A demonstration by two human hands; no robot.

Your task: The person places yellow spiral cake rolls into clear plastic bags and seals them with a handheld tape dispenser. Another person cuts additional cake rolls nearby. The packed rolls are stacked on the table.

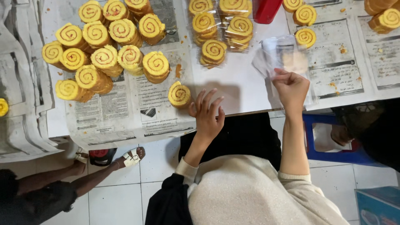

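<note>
My left hand [207, 115] hovers open, fingers spread, over the table's near edge, just right of a single stack of yellow swirl roll-cake slices [179, 94] lying on newspaper. My right hand [291, 88] pinches a clear plastic bag [282, 54] and holds it up above the white tabletop. Several more stacks of swirl slices [108, 41] are grouped on the newspaper to the left. Bagged stacks of slices [220, 30] lie at the far middle of the table.
Newspaper sheets [137, 104] cover most of the table. A red container [266, 9] stands at the far edge. More slices [305, 26] lie at the far right. Another person's sandalled foot [130, 158] rests on the tiled floor at left. A blue stool [333, 141] is at right.
</note>
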